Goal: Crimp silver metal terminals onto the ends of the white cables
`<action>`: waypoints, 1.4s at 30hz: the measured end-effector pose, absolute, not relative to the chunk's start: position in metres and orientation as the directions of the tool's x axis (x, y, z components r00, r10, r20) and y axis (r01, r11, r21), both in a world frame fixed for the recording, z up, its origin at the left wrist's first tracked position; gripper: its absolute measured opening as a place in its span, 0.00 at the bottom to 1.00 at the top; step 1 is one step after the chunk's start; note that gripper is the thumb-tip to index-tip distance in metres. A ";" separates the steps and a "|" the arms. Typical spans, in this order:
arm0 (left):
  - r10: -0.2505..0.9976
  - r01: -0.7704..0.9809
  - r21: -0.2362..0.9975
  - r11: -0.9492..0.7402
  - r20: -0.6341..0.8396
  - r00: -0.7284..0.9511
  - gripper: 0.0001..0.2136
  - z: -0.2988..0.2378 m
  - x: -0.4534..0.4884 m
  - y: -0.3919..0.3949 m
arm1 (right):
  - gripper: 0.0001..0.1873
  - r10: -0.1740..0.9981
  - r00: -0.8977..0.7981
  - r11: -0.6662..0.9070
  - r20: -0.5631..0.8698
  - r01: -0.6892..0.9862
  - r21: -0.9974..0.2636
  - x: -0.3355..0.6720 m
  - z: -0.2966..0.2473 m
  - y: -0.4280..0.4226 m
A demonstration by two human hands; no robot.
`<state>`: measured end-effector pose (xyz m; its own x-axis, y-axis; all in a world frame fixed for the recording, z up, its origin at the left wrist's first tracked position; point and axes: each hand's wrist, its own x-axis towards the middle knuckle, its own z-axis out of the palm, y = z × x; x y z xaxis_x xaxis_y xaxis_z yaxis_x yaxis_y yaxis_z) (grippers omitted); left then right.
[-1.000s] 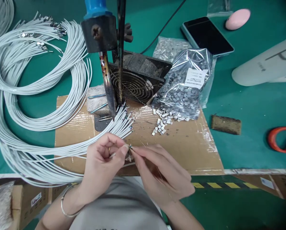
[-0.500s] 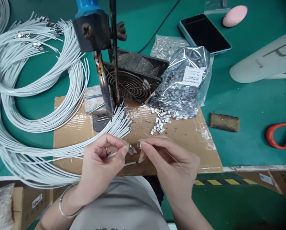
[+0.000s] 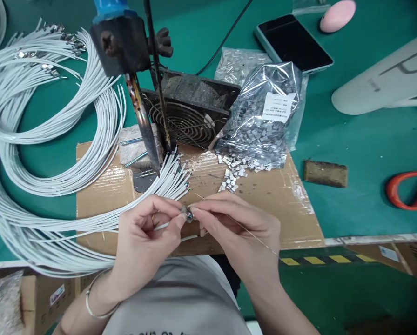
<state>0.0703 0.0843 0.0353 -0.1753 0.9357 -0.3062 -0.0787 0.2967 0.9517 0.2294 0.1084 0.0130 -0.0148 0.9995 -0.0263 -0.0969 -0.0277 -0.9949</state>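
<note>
My left hand (image 3: pixel 149 237) pinches a white cable (image 3: pixel 161 226) close to its end, thumb against forefinger. My right hand (image 3: pixel 245 232) is closed too, its fingertips meeting the left ones at a small metal connector (image 3: pixel 190 215), mostly covered by the fingers. A thin solder wire (image 3: pixel 255 237) runs through the right hand, its tip sticking out beyond the forefinger. Above the hands, a soldering iron (image 3: pixel 144 128) hangs tip down in a clamp. Its tip is near a fan of cable ends (image 3: pixel 173 179) lying on cardboard (image 3: pixel 264 218).
Coiled white cables (image 3: pixel 51 181) fill the left. A dusty fan (image 3: pixel 187 123) stands behind the iron beside a bag of small connectors (image 3: pixel 260 116), with loose ones (image 3: pixel 231 179) spilled in front. Rightward are a phone (image 3: pixel 294 44), a bottle (image 3: pixel 379 77), a brown sponge (image 3: pixel 325 174) and a red handle (image 3: pixel 392 190).
My right hand has moved left, bringing the connector against the cable end in my left hand; the gap between the fingertips has closed. The whole view has shifted slightly.
</note>
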 end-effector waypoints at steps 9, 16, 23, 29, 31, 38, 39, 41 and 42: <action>0.951 -0.013 0.964 0.264 -0.262 -0.166 0.10 0.035 0.070 0.086 | 0.12 0.999 -0.033 -0.038 -0.034 -0.112 -0.993 0.231 0.012 0.109; 0.937 0.005 0.953 0.303 -0.297 -0.182 0.09 0.037 0.072 0.087 | 0.12 1.000 -0.030 -0.011 -0.009 -0.093 -0.996 0.231 0.013 0.110; 0.927 0.021 0.949 0.314 -0.302 -0.221 0.08 0.038 0.072 0.091 | 0.13 0.996 -0.030 0.081 0.079 0.076 -0.994 0.234 0.006 0.104; 0.903 0.031 0.947 0.319 -0.294 -0.312 0.07 0.036 0.072 0.100 | 0.14 0.999 -0.028 0.026 0.024 0.092 -0.995 0.239 -0.002 0.099; 0.896 0.028 0.948 0.316 -0.289 -0.337 0.07 0.036 0.070 0.103 | 0.08 0.999 -0.034 0.030 0.026 0.109 -0.994 0.238 -0.001 0.103; 0.881 -0.016 0.953 0.302 -0.286 -0.378 0.07 0.035 0.060 0.108 | 0.10 0.990 -0.106 0.103 0.092 0.102 -0.989 0.226 0.008 0.116; 0.877 -0.021 0.954 0.298 -0.283 -0.387 0.07 0.035 0.059 0.108 | 0.10 0.992 -0.107 0.079 0.071 0.074 -0.994 0.223 0.009 0.117; 0.867 -0.032 0.956 0.290 -0.277 -0.415 0.06 0.034 0.058 0.108 | 0.10 0.994 -0.100 0.037 0.034 0.036 -0.999 0.218 0.011 0.117; 0.862 -0.039 0.957 0.288 -0.276 -0.426 0.06 0.034 0.058 0.108 | 0.11 0.996 -0.092 0.020 0.018 0.027 -0.999 0.216 0.011 0.117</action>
<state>0.0577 0.1078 0.0342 -0.4258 0.8616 -0.2761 -0.0387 0.2875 0.9570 0.2163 0.1166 0.0114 -0.0924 0.9956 0.0175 0.0266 0.0200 -0.9994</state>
